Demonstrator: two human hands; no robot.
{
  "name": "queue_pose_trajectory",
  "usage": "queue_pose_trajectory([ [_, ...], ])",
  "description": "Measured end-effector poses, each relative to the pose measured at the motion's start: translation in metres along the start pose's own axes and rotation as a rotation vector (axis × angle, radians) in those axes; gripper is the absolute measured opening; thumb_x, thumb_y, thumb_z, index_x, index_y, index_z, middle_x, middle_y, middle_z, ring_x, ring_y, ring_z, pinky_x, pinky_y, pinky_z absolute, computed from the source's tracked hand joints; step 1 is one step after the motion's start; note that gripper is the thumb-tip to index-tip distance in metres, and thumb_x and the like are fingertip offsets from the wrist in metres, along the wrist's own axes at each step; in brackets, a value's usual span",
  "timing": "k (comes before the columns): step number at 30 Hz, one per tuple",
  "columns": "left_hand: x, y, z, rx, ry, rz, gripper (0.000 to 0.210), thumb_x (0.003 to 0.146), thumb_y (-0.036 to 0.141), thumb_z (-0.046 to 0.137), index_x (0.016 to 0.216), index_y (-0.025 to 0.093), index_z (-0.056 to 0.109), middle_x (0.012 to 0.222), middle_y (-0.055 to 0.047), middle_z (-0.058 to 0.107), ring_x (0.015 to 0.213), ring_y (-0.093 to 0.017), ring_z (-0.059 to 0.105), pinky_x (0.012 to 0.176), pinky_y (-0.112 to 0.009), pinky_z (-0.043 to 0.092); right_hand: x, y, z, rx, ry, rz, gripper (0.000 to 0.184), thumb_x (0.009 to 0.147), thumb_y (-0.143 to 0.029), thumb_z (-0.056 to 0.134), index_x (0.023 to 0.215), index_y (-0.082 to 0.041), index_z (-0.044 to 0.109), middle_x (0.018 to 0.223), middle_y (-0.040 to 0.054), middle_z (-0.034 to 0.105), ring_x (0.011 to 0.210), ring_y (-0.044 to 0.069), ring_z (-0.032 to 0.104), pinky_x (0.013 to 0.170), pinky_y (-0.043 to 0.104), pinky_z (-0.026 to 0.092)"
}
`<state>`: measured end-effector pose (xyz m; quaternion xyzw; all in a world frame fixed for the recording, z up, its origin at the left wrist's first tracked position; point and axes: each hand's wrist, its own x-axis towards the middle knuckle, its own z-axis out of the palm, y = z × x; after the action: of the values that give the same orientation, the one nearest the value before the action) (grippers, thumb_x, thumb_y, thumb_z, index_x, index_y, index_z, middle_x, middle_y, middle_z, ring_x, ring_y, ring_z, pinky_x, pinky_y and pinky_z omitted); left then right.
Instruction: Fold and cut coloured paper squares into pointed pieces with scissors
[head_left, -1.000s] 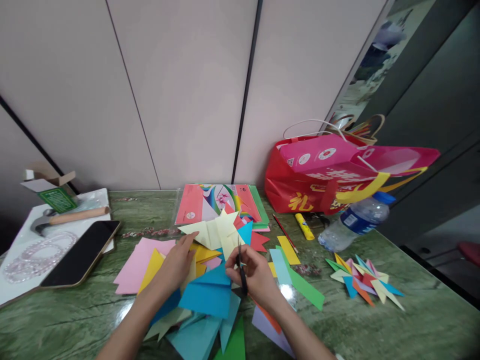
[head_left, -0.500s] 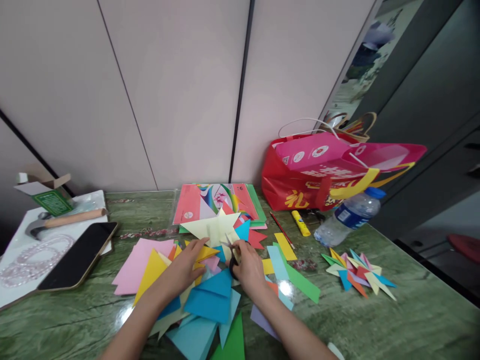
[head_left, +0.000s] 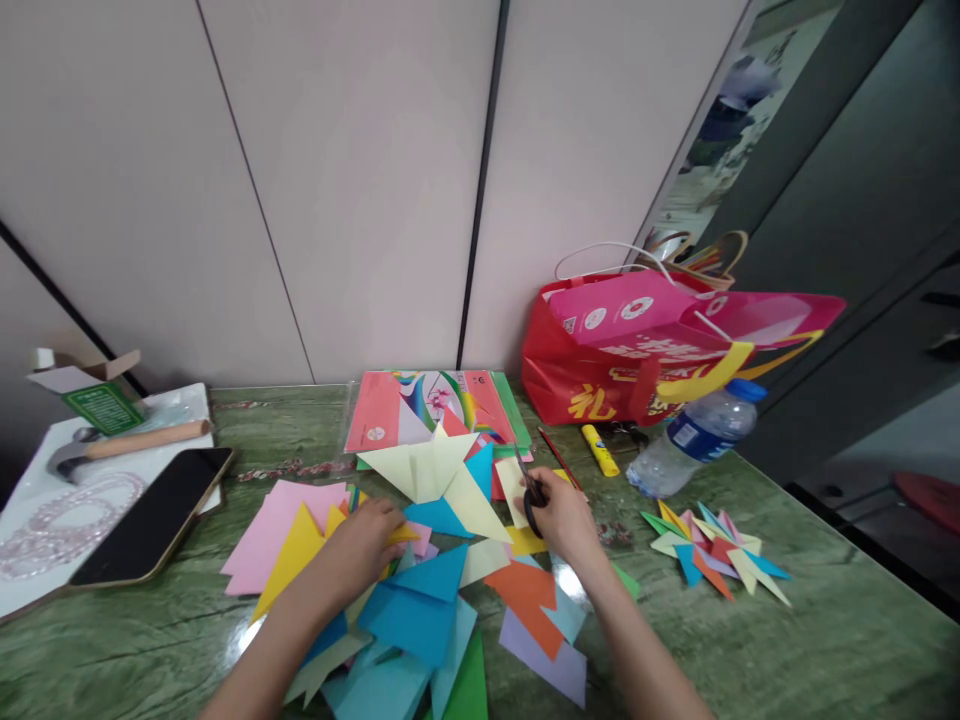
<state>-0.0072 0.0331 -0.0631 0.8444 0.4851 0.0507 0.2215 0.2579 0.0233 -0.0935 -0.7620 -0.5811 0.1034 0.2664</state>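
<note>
My right hand (head_left: 562, 515) holds a pair of black-handled scissors (head_left: 534, 492), blades pointing up and left. A narrow cream paper strip (head_left: 511, 490) lies right beside the scissors; whether I also pinch it is unclear. My left hand (head_left: 367, 540), fingers curled together, is closed over folded yellow paper (head_left: 405, 533) among the coloured pieces. Between the hands spreads a large cream folded paper with points (head_left: 420, 468). Blue folded paper (head_left: 420, 605), orange paper (head_left: 529, 595) and lilac paper (head_left: 544, 655) lie nearer to me.
At the back lies a red-covered paper pack (head_left: 386, 415). A yellow glue stick (head_left: 600, 450), water bottle (head_left: 697, 435) and red bag (head_left: 555, 360) stand right, behind a multicoloured paper star (head_left: 716, 550). To the left are a phone (head_left: 154, 515), hammer (head_left: 146, 438) and green box (head_left: 105, 405).
My right hand has moved right with the scissors, away from the large cream paper, and a cream strip now lies beside them. My left hand has shifted slightly left and down. Orange paper is uncovered.
</note>
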Motion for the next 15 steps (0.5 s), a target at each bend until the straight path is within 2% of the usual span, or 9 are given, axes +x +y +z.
queue_pose_trajectory([
  [4, -0.003, 0.003, -0.002, 0.024, -0.037, -0.03, 0.014, 0.074, 0.01, 0.051, 0.075, 0.017, 0.063, 0.088, -0.01, 0.063, 0.087, -0.027, 0.058, 0.073, -0.035, 0.041, -0.003, 0.006, -0.015, -0.109, 0.01, 0.098, 0.019, 0.068, -0.013, 0.059, 0.085, -0.022, 0.061, 0.069, 0.0098, 0.067, 0.062, 0.025, 0.061, 0.052, 0.027, 0.029],
  [7, -0.006, 0.011, -0.004, 0.011, -0.049, -0.02, 0.015, 0.077, 0.013, 0.049, 0.079, 0.018, 0.063, 0.091, -0.009, 0.062, 0.09, -0.027, 0.058, 0.075, -0.034, 0.041, -0.008, -0.002, -0.015, -0.077, -0.049, 0.033, 0.024, 0.068, -0.014, 0.06, 0.09, -0.023, 0.059, 0.076, 0.0073, 0.067, 0.067, 0.023, 0.061, 0.054, 0.026, 0.031],
  [11, -0.012, 0.025, -0.005, -0.052, -0.105, 0.041, 0.02, 0.078, 0.023, 0.053, 0.095, 0.022, 0.064, 0.1, -0.004, 0.063, 0.093, -0.023, 0.059, 0.079, -0.031, 0.042, -0.016, -0.02, -0.001, 0.048, -0.221, -0.163, 0.034, 0.058, -0.015, 0.07, 0.087, -0.026, 0.058, 0.079, -0.0023, 0.066, 0.07, 0.018, 0.06, 0.056, 0.021, 0.035],
  [15, -0.015, 0.032, -0.001, -0.082, -0.156, 0.03, 0.029, 0.071, 0.025, 0.063, 0.1, 0.023, 0.065, 0.106, -0.006, 0.064, 0.097, -0.025, 0.059, 0.082, -0.032, 0.043, -0.017, -0.025, 0.017, 0.074, -0.23, -0.179, 0.038, 0.053, -0.007, 0.069, 0.086, -0.021, 0.058, 0.087, 0.0034, 0.065, 0.082, 0.022, 0.058, 0.061, 0.023, 0.034],
])
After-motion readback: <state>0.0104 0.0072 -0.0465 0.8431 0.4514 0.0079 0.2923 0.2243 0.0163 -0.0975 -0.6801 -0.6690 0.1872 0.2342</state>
